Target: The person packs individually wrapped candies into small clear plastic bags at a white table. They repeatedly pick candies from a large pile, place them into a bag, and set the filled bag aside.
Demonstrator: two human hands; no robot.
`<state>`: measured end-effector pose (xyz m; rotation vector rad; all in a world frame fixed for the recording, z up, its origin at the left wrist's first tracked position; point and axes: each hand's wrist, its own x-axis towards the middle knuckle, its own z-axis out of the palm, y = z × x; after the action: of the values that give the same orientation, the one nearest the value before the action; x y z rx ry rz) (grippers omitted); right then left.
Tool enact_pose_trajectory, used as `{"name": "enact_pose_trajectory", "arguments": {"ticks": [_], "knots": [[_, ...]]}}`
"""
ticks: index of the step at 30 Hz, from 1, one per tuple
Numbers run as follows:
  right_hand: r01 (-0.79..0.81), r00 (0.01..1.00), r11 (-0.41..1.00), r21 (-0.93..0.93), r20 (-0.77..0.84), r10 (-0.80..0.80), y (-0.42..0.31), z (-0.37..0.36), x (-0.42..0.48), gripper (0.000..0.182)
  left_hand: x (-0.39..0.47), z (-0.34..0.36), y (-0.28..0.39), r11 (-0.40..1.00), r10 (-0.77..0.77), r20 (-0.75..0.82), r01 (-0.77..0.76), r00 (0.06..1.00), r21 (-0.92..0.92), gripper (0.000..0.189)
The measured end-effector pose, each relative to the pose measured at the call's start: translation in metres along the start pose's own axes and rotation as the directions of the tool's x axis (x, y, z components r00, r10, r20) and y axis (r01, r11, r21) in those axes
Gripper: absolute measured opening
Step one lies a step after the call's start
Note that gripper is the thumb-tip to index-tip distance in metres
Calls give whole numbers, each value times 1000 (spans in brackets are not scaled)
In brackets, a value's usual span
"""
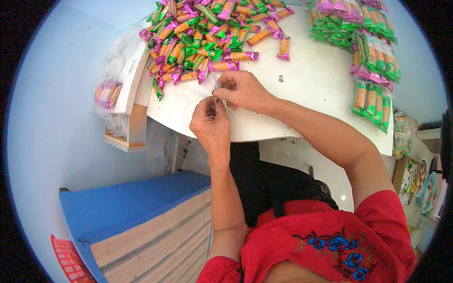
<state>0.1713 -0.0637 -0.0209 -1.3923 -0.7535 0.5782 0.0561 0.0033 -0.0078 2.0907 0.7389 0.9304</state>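
Observation:
Just short of the snack pile, my left hand (212, 122) and my right hand (246, 92) meet over the white tabletop (308, 81). Both pinch a small piece of clear plastic (216, 83), apparently a bag seen edge-on; much of it is hidden by my fingers. Beyond them lies a heap of individually wrapped snack sticks (198, 39) in green and purple wrappers with orange middles. One green-wrapped stick (158, 89) rests apart at the heap's near left edge.
Clear bags of green-wrapped sticks (371, 102) line the table's right side. At left, a wooden drawer-like box (137, 122) holds clear plastic, with a bag of purple-wrapped sticks (108, 93) above. A blue-topped mesh-sided frame (138, 198) stands below left, near a red plastic basket (69, 260).

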Motion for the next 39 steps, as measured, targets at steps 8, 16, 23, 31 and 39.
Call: {"name": "enact_pose_trajectory", "arguments": {"ticks": [8,16,23,31,39], "knots": [[-50,994,993,103,107,39,4,-2,3,19,1,0,-8,999,-7,-151,1,989,-42,11],[216,929,887,-408,-194,-315,8,13,-6,20,5,-15,22,923,336,-325,-240,884,301,13],[592,731,604,-534,38,-682,5,12,-9,23,5,-8,7,852,422,-208,-307,883,424,15],[311,938,787,-533,38,-345,7,6,-4,49,2,-3,6,878,346,-124,-274,930,392,25],[252,958,813,-524,16,-287,9,10,-1,52,-4,8,-7,828,494,-110,-428,862,362,39]]}}
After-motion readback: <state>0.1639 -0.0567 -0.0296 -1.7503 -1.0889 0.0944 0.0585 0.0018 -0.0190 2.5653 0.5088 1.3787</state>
